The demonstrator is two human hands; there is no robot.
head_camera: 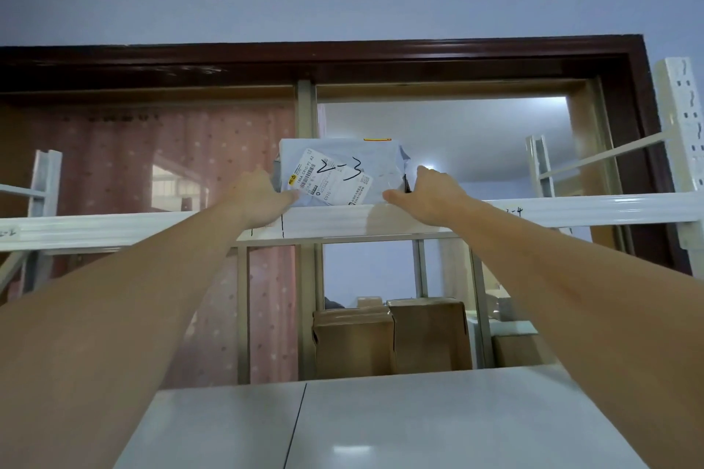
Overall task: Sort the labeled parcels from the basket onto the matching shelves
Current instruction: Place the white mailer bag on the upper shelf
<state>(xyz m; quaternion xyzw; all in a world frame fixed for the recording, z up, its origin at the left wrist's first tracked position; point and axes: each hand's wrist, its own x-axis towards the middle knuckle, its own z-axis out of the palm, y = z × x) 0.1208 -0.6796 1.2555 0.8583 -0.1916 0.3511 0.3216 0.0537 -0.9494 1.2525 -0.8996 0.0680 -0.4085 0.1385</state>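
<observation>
Parcel on the top shelf

My left hand (263, 196) and right hand (430, 194) hold the grey parcel (339, 175), marked 2-3, on the white shelf (571, 211).

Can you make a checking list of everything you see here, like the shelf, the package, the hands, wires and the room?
Surface: white metal top shelf, handwritten marks on its front edge; a pale lower shelf below.
Job's things: grey parcel standing on the top shelf, "2-3" handwritten over its shipping label; the basket is not in view.
Clutter: brown cardboard boxes behind the lower shelf.
Grippers: left hand on the parcel's left side, right hand on its right side; both thumbs at the parcel's bottom edge, the other fingers hidden behind it.
Cables: nothing seen.
Surroundings: dark wooden door frame, pink dotted curtain, white shelf upright.
</observation>
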